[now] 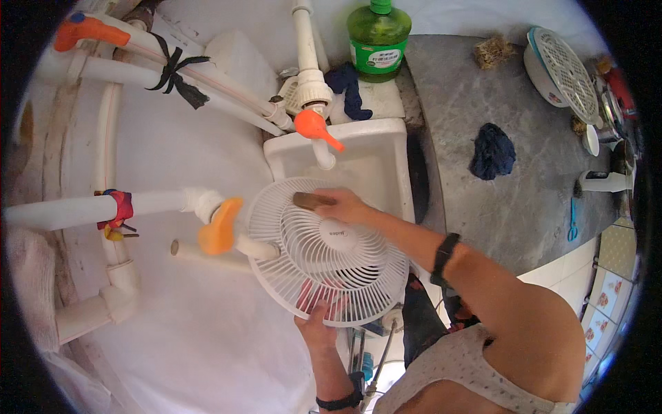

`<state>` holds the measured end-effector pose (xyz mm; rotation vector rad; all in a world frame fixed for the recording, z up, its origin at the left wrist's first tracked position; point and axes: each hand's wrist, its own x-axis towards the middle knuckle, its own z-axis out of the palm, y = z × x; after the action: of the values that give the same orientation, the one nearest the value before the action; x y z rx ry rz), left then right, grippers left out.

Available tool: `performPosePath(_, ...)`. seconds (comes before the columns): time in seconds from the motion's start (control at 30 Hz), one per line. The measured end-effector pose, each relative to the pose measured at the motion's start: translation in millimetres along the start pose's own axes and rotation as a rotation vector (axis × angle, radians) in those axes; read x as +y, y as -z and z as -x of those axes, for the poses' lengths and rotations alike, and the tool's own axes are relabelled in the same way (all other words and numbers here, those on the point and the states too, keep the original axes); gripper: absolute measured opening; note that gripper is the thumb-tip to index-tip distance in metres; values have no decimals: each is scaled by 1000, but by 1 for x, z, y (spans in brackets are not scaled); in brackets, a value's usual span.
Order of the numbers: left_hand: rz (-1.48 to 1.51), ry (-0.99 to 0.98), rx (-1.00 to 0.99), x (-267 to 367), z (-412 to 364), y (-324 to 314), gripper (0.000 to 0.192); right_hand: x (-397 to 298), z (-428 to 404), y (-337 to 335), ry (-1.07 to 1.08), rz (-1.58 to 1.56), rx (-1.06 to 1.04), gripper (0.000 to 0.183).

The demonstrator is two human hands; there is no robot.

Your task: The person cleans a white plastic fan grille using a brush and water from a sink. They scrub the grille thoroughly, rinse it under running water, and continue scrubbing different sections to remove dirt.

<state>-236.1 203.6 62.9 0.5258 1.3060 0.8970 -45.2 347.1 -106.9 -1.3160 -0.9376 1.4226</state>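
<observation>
A round white plastic fan grille (pixel 372 295) with a Midea mark on its hub leans over the front of a white sink (pixel 357 160). My left hand (pixel 318 323) grips its lower rim, thumb on the near face and fingers behind the ribs. Across the upper ribs, my right hand (pixel 341 204) holds a small brownish block (pixel 310 201), perhaps a scrubbing pad, against the grille. Above the basin, a white tap (pixel 323 155) with an orange handle (pixel 315 129) points down. Another tap spout (pixel 264 248) with a yellow-orange handle (pixel 220 227) reaches the grille's left side.
White pipes (pixel 155 204) run along the left wall. A green detergent bottle (pixel 380 49) and a dark cloth (pixel 351 93) sit behind the sink. On the grey counter (pixel 445 103) are a crumpled dark cloth (pixel 493 151), a fibrous scrubber (pixel 492 52), a basin with a strainer (pixel 561 72) and blue-handled scissors (pixel 572 222).
</observation>
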Motion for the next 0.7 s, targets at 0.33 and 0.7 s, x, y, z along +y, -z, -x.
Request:
performPosePath(0.33, 28, -14, -71, -3, -3, 4, 53, -11, 9, -6, -13, 305, 18, 48)
performPosePath(0.7, -34, -22, -80, -5, -7, 10, 53, -14, 7, -18, 184, -124, -29, 47)
